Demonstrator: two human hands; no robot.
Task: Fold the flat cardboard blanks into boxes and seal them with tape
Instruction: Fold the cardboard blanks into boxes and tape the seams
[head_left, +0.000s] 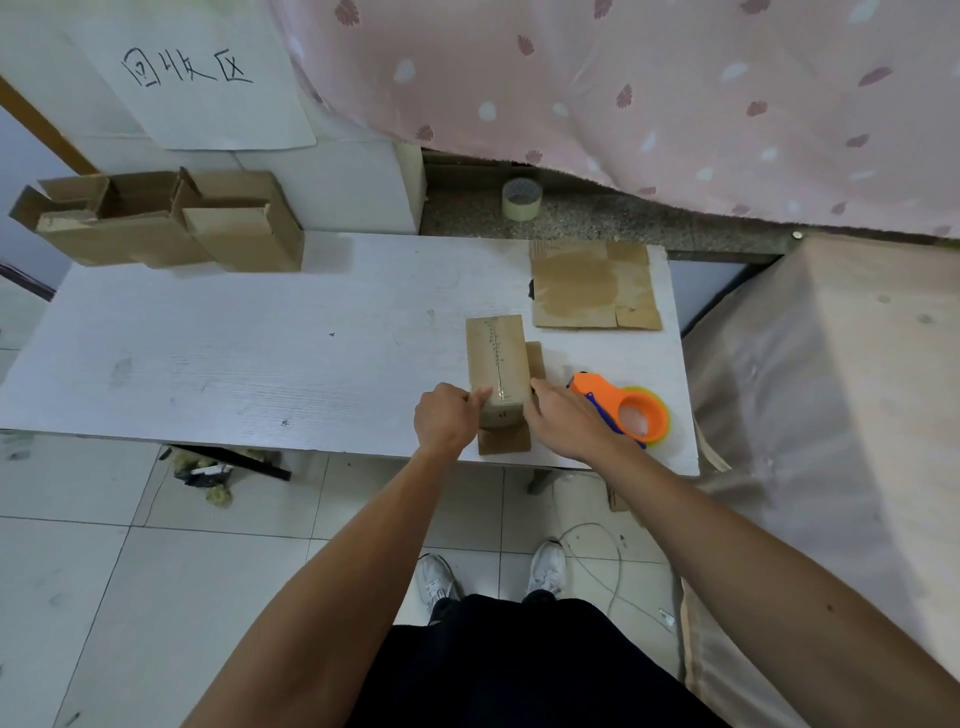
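Cardboard box (497, 358), brown and oblong, is folded with its top seam taped, both hands' fingers (480, 394) pressing its near end; a flat brown blank (595, 286) waits beyond it.

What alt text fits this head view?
Both hands, left and right, press the near end of a taped box on a white table. An orange tape dispenser lies right of it, a flat blank behind.

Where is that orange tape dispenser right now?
The orange tape dispenser lies on the white table near its right front corner, just right of the right hand and the cardboard box.
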